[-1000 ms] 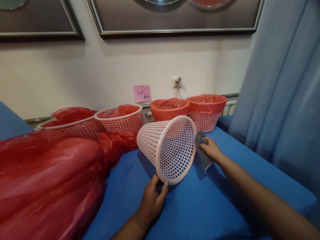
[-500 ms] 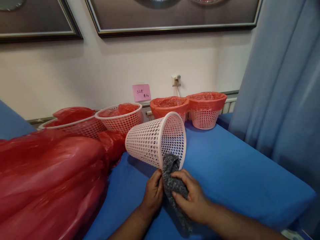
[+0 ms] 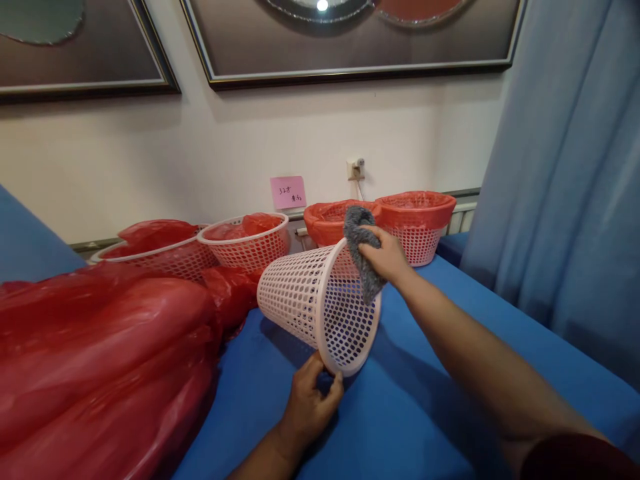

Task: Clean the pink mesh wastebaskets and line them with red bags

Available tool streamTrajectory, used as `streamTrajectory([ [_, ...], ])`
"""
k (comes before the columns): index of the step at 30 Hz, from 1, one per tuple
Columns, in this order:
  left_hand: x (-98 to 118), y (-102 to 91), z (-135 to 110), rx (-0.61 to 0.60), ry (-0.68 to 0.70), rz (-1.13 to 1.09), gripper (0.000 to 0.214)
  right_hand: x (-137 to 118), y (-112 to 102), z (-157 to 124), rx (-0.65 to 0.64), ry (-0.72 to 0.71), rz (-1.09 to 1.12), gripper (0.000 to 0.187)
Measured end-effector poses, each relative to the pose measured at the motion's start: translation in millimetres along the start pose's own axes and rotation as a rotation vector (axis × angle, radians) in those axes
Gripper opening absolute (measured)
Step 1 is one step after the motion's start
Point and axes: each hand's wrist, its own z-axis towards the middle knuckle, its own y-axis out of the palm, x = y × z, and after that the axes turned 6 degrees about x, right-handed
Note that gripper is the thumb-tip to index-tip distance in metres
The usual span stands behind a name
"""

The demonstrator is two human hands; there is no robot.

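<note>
White basket (image 3: 289,292) is tipped over the blue surface (image 3: 390,427), my left hand (image 3: 311,401) pinching its rim (image 3: 321,323) low down. Grey cloth (image 3: 356,230) bunched in my right hand (image 3: 389,259) just went from rim bottom to top, so another stretch's reached.

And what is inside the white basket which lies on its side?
Inside the basket, only its perforated wall shows. The gray cloth in the right hand covers the upper part, hiding what is behind.
</note>
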Motion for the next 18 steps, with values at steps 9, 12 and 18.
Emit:
streamTrajectory([
  [9,-5,-3.4,1,0.036,0.060,-0.002,0.014,114,-2,-75,-0.277,0.559,-0.084,0.024],
  [12,-8,-3.3,1,0.034,0.049,-0.013,0.014,121,-4,-108,-0.396,0.598,-0.063,0.024],
  [18,-12,-3.6,-2,0.038,0.015,-0.031,0.008,115,-10,-117,-0.428,0.511,-0.030,0.035],
])
